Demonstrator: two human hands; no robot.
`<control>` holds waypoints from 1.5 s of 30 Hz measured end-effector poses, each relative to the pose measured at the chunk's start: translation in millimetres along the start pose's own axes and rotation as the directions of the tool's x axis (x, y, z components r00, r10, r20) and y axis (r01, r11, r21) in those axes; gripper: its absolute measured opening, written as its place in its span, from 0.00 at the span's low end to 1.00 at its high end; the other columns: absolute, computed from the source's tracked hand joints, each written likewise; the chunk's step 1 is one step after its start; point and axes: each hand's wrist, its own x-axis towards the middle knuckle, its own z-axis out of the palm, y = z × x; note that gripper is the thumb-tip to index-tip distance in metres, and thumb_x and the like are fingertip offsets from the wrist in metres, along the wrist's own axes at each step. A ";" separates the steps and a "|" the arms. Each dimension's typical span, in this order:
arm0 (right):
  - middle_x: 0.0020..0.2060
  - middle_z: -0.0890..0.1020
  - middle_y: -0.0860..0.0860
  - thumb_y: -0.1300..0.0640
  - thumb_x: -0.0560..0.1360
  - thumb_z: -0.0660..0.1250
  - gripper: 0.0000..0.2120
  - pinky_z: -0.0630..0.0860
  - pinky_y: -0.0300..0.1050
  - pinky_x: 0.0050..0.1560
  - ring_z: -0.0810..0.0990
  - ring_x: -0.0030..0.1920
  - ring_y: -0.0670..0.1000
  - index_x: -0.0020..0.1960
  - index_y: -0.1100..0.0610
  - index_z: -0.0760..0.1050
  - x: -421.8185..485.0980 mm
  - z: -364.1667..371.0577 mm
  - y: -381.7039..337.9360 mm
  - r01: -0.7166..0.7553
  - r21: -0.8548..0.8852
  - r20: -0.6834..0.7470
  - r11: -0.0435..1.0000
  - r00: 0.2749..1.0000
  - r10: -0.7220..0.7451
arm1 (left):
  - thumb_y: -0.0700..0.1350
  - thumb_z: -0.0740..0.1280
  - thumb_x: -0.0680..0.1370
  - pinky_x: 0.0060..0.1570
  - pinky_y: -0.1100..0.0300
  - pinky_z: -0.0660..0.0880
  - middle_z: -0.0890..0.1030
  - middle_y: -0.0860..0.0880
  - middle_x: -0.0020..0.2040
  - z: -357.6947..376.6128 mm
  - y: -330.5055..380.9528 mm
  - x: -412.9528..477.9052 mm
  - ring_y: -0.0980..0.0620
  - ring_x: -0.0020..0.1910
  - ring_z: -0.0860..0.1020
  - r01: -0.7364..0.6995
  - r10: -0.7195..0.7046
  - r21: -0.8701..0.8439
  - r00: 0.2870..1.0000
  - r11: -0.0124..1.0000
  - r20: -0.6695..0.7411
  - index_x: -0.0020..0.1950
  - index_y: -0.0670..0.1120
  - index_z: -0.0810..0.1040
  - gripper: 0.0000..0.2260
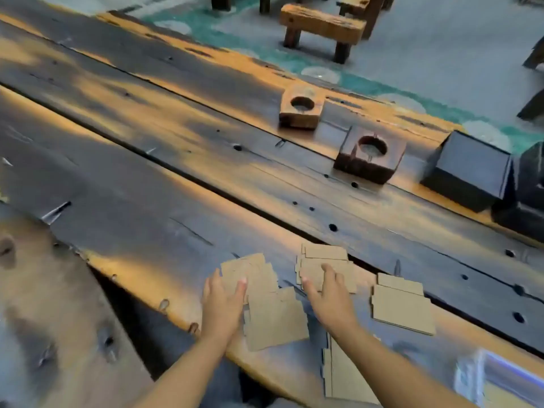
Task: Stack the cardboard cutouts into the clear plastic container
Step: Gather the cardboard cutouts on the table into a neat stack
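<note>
Since the cutouts [273, 316] lie flat in loose piles on the bench [147, 178], they look light, thin and stiff; best pinched at an edge. Both the left hand [225, 304] and right hand [329, 295] rest open on piles, holding nothing. The container [500, 378] sits near right.

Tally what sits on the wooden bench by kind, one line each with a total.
Cardboard cutout piles: 4 (left, near-middle, centre, right)
Wooden blocks with a round hole: 2 ()
Dark boxes: 2 ()
Clear plastic container: 1
Total: 9
</note>
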 end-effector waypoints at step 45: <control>0.38 0.79 0.51 0.58 0.71 0.66 0.05 0.74 0.49 0.42 0.78 0.41 0.54 0.45 0.58 0.73 93.2 89.8 -40.9 -0.160 0.024 0.252 0.987 0.956 0.149 | 0.43 0.71 0.74 0.42 0.49 0.79 0.75 0.48 0.40 7.9 -62.9 55.6 0.48 0.39 0.77 0.339 -0.334 -0.074 0.940 0.938 0.067 0.49 0.45 0.73 0.09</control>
